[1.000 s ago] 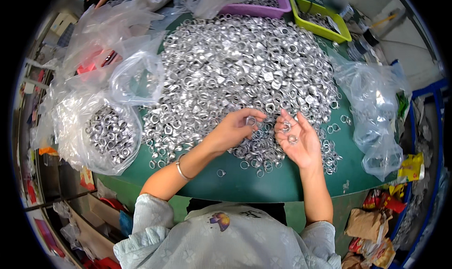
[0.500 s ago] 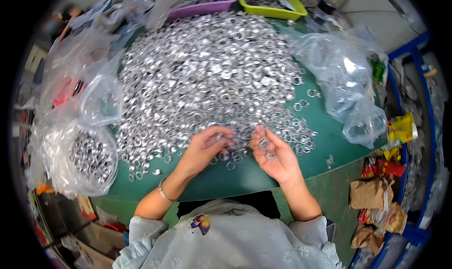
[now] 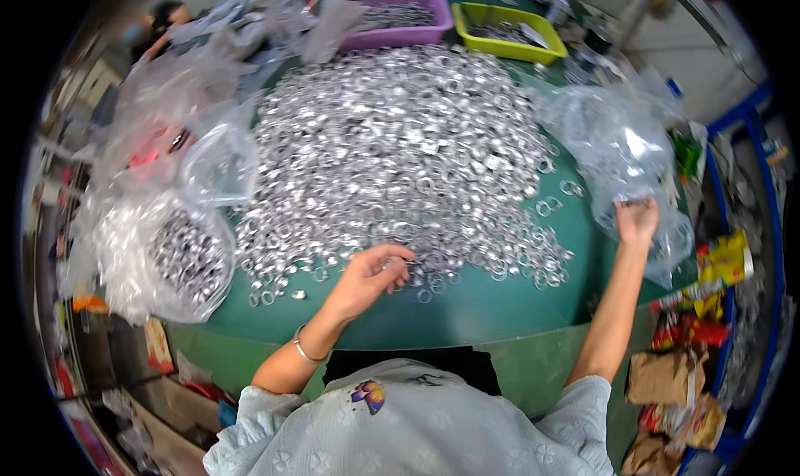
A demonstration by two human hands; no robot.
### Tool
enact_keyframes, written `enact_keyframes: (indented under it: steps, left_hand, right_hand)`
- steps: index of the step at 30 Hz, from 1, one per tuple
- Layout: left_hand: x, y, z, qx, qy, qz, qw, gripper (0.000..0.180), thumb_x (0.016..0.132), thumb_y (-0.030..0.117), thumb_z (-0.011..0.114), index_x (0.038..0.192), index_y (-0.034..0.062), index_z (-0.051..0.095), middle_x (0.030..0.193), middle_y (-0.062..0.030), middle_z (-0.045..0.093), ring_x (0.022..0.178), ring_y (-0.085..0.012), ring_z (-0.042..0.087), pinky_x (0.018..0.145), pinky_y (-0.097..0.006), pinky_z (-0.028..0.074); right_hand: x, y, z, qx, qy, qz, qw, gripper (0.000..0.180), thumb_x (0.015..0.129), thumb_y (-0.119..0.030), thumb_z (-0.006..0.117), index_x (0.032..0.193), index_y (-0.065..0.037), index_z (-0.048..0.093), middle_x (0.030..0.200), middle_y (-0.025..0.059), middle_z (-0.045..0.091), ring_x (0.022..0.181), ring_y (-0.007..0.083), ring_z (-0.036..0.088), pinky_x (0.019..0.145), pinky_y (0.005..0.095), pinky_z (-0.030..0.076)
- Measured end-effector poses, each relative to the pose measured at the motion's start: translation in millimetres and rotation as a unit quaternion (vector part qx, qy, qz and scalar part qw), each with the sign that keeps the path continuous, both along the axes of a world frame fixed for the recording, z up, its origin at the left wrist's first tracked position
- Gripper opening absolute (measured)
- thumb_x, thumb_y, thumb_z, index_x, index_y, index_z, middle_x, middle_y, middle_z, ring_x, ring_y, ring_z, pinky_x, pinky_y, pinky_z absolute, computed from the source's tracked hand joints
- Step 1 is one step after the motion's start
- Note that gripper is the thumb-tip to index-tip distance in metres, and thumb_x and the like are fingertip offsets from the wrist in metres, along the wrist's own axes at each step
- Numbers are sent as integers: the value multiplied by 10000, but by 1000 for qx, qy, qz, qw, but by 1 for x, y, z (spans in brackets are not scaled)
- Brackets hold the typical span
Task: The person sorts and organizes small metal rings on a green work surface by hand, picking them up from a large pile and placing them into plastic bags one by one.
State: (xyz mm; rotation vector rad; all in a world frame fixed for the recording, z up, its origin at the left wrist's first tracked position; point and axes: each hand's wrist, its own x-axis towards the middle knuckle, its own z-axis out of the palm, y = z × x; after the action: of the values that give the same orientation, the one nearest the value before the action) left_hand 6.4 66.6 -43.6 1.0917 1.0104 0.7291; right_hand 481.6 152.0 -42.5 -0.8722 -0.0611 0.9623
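Observation:
A broad heap of silvery metal rings (image 3: pixel 392 134) covers the green table. At its near edge, my left hand (image 3: pixel 367 283) is curled, with a metal ring (image 3: pixel 387 264) showing between thumb and fingers. Just beyond its fingertips lies a small cluster of rings (image 3: pixel 433 269). My right hand (image 3: pixel 637 222) is stretched out over the clear plastic bag (image 3: pixel 625 138) at the right. Its fingers are bent inward and partly hidden, so what they hold cannot be made out.
A purple tray (image 3: pixel 392 38) and a yellow-green tray (image 3: pixel 512 49), both with metal pieces, stand behind the heap. At left is a clear bag filled with rings (image 3: pixel 190 255). Blue shelving (image 3: pixel 725 217) and paper bags (image 3: pixel 662 380) line the right side. Another person is at far left.
My right hand has moved right, from the near edge of the heap, where rings lay in its palm, to the clear bag. My left hand stays by the heap, its fingers drawn closer together.

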Motion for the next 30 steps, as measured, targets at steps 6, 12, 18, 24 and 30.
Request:
enact_keyframes:
  steps: [6,12,18,24,30]
  left_hand:
    - [-20,0,-11,104,130,65,984,189,884,-10,487,1030,10,606,813,-32,565,676,-89,512,582,-226,424]
    - [4,-7,-7,314,340,59,885,331,816,-97,481,1099,45,577,1072,-126,523,783,-291,574,677,-333,473]
    - [17,-4,-10,346,369,2,863,319,805,62,639,1116,70,569,1109,-91,512,791,-303,603,668,-393,482]
    - [-15,-15,-11,294,399,26,868,251,793,37,649,1038,59,600,1075,-81,513,614,-258,570,588,-375,454]
    - [-13,-21,-15,299,364,-11,882,241,798,-6,629,1029,57,603,1062,-86,507,676,-257,571,606,-367,450]
  right_hand:
    - [-83,-36,-9,-128,-376,-116,910,448,954,-251,408,1337,-20,381,1397,128,371,1280,264,346,1081,389,222]
    - [-209,-104,-2,19,-654,387,649,414,785,-75,648,1184,-51,538,1274,109,486,1176,284,465,997,362,330]
    - [-261,-113,-24,57,-819,344,455,424,743,-214,706,1129,-95,576,1287,77,464,1252,302,381,1013,500,254]
    - [-244,-104,-24,74,-794,316,515,248,733,-166,712,953,-82,636,1186,61,539,1212,281,428,994,468,263]
    - [-264,-46,-14,42,-823,228,518,144,738,-67,679,874,-42,639,933,63,571,875,254,503,763,366,356]
